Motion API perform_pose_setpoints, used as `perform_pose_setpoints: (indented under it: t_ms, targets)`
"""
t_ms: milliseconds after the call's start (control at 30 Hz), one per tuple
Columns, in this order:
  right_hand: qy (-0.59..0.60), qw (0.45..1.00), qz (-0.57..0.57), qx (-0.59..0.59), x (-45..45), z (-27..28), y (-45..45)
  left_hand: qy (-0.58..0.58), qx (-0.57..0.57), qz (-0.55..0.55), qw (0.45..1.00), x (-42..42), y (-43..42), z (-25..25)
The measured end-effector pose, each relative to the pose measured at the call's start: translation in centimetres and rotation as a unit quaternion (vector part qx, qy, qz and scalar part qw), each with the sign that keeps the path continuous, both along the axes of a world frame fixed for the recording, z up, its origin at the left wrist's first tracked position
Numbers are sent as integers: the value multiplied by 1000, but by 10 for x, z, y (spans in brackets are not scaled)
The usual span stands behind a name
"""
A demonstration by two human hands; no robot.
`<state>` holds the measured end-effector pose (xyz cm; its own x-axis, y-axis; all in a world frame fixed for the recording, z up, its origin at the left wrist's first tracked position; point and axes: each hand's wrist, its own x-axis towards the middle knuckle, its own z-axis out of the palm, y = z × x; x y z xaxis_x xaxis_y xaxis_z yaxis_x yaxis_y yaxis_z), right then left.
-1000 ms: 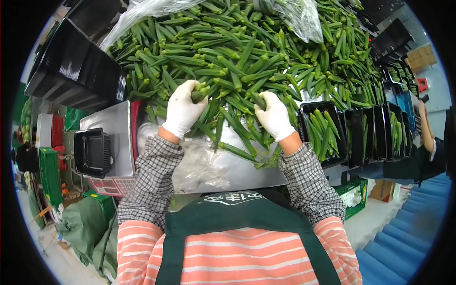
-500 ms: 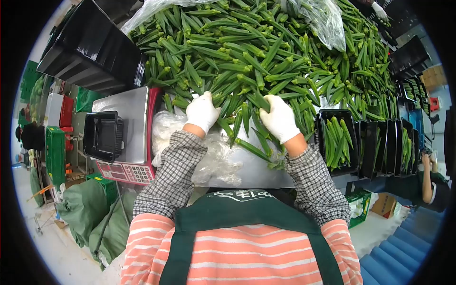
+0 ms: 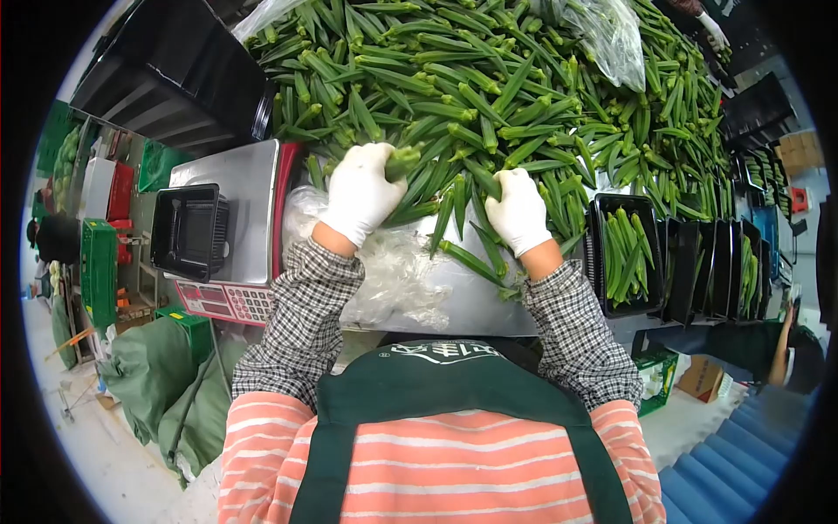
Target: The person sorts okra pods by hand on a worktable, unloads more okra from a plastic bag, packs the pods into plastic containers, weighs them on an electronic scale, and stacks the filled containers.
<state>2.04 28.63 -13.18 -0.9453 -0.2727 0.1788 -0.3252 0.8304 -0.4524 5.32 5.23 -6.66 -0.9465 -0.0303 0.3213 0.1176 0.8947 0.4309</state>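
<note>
Crumpled plastic (image 3: pixel 397 284) is lying nearest on the table (image 3: pixel 502 316) — just beyond, the left hand (image 3: pixel 363 194) is gripping okra (image 3: pixel 403 162), the right hand (image 3: pixel 518 212) is closing round another pod (image 3: pixel 483 177), and the heap (image 3: pixel 489 83) is spreading behind.

Green ridged okra (image 3: pixel 454 96), heaped loosely across metal table.

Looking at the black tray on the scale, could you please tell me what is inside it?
The tray looks empty, with its dark bottom visible; what its base covers on the scale cannot be seen.
</note>
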Motion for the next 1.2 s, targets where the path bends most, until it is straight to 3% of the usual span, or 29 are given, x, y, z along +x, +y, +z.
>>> perform_pose_setpoints:
  t_ms: [33,100,200,300,400,500,600,667,733,833,933,1067,1200]
  targets:
    - [10,999,1,42,2,-2,-2,53,-17,-15,998,2,-2,-8]
    - [17,997,-7,80,5,0,-6,13,189,36,981,2,-12,1]
    - [-8,989,-12,150,4,1,-11,37,449,76,890,0,-28,27]
    - [-7,971,-14,237,-2,-5,-15,18,561,39,826,-5,-40,41]
    - [-81,972,-9,220,-6,2,-13,-64,481,74,871,0,-30,44]
    - [-88,996,-31,14,2,18,3,-129,243,80,958,3,-17,8]
    - [-252,941,-37,-221,7,35,3,-180,126,100,970,2,5,-31]
    - [-292,895,-70,-331,19,29,-9,-211,-15,79,974,-4,13,-57]
    - [-285,907,-76,-299,28,5,-23,-232,-64,91,966,-4,23,-58]
    - [-166,979,-63,-105,41,-2,-46,-242,-79,92,963,-2,33,-54]
    - [-150,988,-37,16,44,7,-60,-270,-54,110,955,-13,31,-65]
    - [-178,982,-32,45,42,6,-61,-324,-30,98,940,-21,27,-57]
    - [-231,971,-20,54,34,-1,-57,-301,-34,81,950,-16,26,-52]
